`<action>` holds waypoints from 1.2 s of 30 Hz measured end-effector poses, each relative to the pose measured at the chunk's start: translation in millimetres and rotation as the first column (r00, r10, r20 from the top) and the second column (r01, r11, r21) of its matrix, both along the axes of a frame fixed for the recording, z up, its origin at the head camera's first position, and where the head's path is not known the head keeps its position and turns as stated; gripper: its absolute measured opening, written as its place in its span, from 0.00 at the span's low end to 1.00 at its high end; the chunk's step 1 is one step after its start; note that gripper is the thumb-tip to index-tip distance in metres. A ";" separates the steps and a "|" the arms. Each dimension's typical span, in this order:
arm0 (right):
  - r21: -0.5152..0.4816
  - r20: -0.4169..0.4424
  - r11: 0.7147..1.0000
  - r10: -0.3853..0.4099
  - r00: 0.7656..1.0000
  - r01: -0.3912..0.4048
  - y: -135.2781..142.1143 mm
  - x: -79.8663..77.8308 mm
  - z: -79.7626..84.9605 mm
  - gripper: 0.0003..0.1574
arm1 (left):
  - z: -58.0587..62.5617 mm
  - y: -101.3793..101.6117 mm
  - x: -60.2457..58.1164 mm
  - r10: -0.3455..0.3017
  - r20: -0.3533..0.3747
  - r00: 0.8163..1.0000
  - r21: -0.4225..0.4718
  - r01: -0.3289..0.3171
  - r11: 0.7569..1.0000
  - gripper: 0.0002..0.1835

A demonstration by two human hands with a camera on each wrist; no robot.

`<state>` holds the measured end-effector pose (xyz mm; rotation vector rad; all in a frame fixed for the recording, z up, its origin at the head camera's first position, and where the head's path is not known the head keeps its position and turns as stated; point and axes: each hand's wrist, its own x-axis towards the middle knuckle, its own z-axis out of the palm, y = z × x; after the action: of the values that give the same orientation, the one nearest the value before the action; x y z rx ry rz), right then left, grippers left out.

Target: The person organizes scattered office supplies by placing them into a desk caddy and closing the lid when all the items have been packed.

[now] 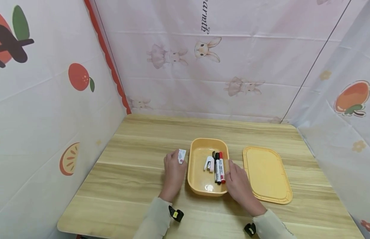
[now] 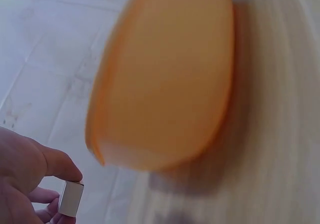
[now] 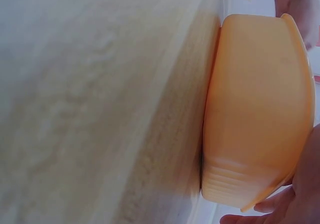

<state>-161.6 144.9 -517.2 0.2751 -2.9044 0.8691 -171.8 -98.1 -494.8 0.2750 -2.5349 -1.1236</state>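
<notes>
My left hand (image 1: pixel 174 172) pinches a small white box (image 1: pixel 181 156) with a red mark, just left of the yellow plastic bin (image 1: pixel 197 179). In the left wrist view the white box (image 2: pixel 71 199) shows one plain end between thumb and fingers. My right hand (image 1: pixel 239 181) holds the bin's right rim. Inside the bin lie a white mini stapler (image 1: pixel 210 164), a red-capped marker (image 1: pixel 222 168), a black-capped marker (image 1: pixel 218 171) and a slim dark pen (image 1: pixel 215 166). The right wrist view shows the bin's outer wall (image 3: pixel 260 99) beside the right hand's fingers.
A yellow lid (image 1: pixel 266 173) lies flat on the wooden table (image 1: pixel 137 166), to the right of the bin. Printed cloth walls (image 1: pixel 185 83) enclose the table at the back and both sides.
</notes>
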 end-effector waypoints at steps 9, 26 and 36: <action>-0.001 0.017 1.000 -0.001 1.000 0.001 0.3 -0.4 -0.9 0.36 | 21.0 39.2 -6.4 -0.051 0.034 0.998 0.049 0.050 0.998 0.27; -0.015 0.021 1.000 -0.002 1.000 0.002 1.4 0.9 -1.3 0.36 | 9.9 75.7 -25.4 -0.126 0.119 0.985 -0.174 0.145 0.974 0.20; -0.043 0.021 0.999 0.009 1.000 -0.008 1.9 2.5 0.7 0.37 | -0.6 80.6 -30.6 -0.058 0.077 0.995 -0.752 0.096 0.652 0.13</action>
<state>-159.1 146.7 -516.5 0.2766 -2.9017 0.9404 -202.4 -17.5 -495.4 -0.0395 -2.8132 0.0172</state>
